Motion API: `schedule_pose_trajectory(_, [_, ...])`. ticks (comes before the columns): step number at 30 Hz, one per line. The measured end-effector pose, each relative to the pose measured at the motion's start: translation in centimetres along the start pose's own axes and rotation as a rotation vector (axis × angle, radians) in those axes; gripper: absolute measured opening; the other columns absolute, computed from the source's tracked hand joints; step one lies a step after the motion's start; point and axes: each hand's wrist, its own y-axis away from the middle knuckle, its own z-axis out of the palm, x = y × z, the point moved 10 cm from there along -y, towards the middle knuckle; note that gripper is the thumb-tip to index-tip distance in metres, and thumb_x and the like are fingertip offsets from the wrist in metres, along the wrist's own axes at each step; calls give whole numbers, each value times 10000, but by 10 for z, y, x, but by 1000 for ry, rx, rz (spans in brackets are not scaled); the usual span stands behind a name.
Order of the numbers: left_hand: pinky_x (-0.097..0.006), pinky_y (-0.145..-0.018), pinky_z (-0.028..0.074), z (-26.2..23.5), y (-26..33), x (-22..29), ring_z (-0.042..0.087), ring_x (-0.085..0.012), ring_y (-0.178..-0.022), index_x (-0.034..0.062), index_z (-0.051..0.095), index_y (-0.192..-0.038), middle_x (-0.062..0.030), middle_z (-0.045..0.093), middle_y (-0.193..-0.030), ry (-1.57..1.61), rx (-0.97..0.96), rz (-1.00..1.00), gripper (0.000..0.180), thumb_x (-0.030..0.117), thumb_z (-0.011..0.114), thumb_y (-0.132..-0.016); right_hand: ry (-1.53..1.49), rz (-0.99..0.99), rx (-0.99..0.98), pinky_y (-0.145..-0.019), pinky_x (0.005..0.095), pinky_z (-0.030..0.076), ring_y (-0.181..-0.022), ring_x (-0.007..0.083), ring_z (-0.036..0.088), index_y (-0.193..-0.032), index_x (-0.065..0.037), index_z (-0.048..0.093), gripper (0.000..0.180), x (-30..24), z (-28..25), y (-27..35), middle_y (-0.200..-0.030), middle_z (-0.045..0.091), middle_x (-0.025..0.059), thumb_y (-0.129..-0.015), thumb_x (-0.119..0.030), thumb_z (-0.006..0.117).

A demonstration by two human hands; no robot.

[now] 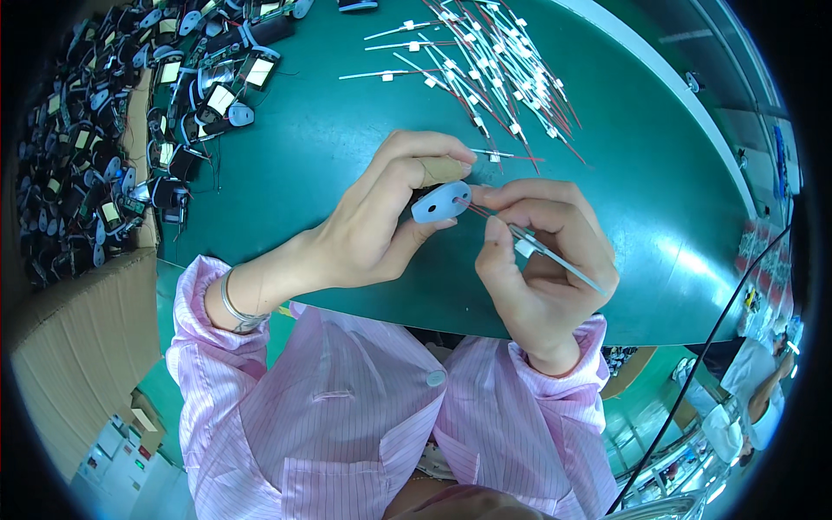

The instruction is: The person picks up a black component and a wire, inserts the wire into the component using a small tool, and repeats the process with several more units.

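Note:
Between the thumb and fingers of my left hand (377, 204) is a small device with a light grey oval end cap (442, 202). The cap faces up and to the right and has dark holes in it. A tan covering wraps one of the left fingers. My right hand (550, 256) is closed on a thin wire lead (555, 254) with a white tag and a pale sleeve. Its thin red and dark wire ends run to a hole in the cap; whether they pass inside cannot be made out. Both hands are just above the green table.
Many similar wire leads (494, 69) with white tags lie spread at the table's far middle. Black and grey devices (221, 100) with yellowish labels are heaped at the left, beside a cardboard box (87, 338) full of more. A black cable (693, 373) crosses at right. Another person (758, 390) is at the far right.

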Motion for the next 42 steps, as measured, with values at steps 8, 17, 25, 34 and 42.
schedule_pose_trajectory(8, [-367,-877,493,4,-2,0,571,-308,-1053,-29,473,-1159,-244,532,-1207,-19,-39,0,371,-13,642,-829,28,-35,-15,-593,284,518,-694,215,657,-791,15,613,168,-1,1,-3,-842,656,133,-662,59,710])
schedule_pose_trajectory(17, [-364,-802,493,5,-5,1,553,-322,-1006,-14,489,-1107,-209,515,-1216,-28,-53,14,411,-88,675,-748,131,-124,-35,-520,284,505,-635,216,639,-796,2,608,196,-11,1,-5,-825,634,111,-632,60,700])
schedule_pose_trajectory(25, [-399,-823,460,7,-9,5,554,-337,-983,2,495,-1109,-198,537,-1200,-110,-59,65,431,-70,691,-731,190,-174,-29,-490,283,497,-602,209,622,-814,7,605,209,-17,1,-3,-833,624,106,-635,53,701])
schedule_pose_trajectory(34, [-372,-810,482,4,-7,8,586,-312,-965,9,486,-1123,-216,587,-1168,-160,-38,126,406,-44,671,-765,200,-205,-22,-490,276,499,-603,208,628,-822,17,609,205,-19,2,-2,-838,626,118,-646,49,709])
schedule_pose_trajectory(42, [-396,-823,465,4,-7,8,577,-328,-972,4,496,-1116,-200,572,-1171,-152,-34,121,458,-75,684,-706,228,-229,-31,-488,274,494,-596,213,625,-820,25,608,208,-22,3,-2,-837,628,120,-642,54,712])
